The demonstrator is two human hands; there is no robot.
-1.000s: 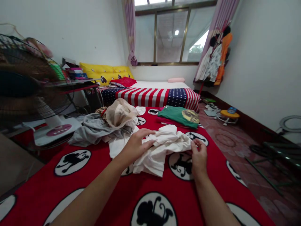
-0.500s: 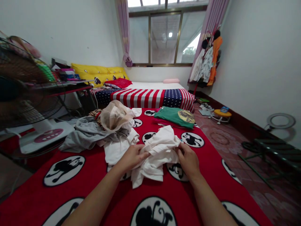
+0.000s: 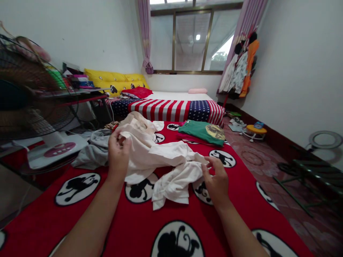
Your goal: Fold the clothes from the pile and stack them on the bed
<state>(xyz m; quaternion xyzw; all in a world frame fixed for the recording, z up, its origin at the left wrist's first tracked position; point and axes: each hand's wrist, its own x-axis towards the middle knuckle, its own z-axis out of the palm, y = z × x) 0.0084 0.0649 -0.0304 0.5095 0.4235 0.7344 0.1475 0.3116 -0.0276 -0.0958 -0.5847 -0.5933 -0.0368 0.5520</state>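
we had grey cloth (image 3: 92, 153) heaped on the red blanket (image 3: 128, 228), left hand (image 3: 118, 157) pinching white cloth (image 3: 166, 155) at left, crumpled stretch between our hands, green shirt (image 3: 197, 131) folded beyond, right hand (image 3: 217, 180) pinching the white's right edge.

Hands (image 3: 119, 157), forearms (image 3: 98, 210) bare; fingernails too small to tell.

No readable words, labels, brands, numbers or signs on anything in view.
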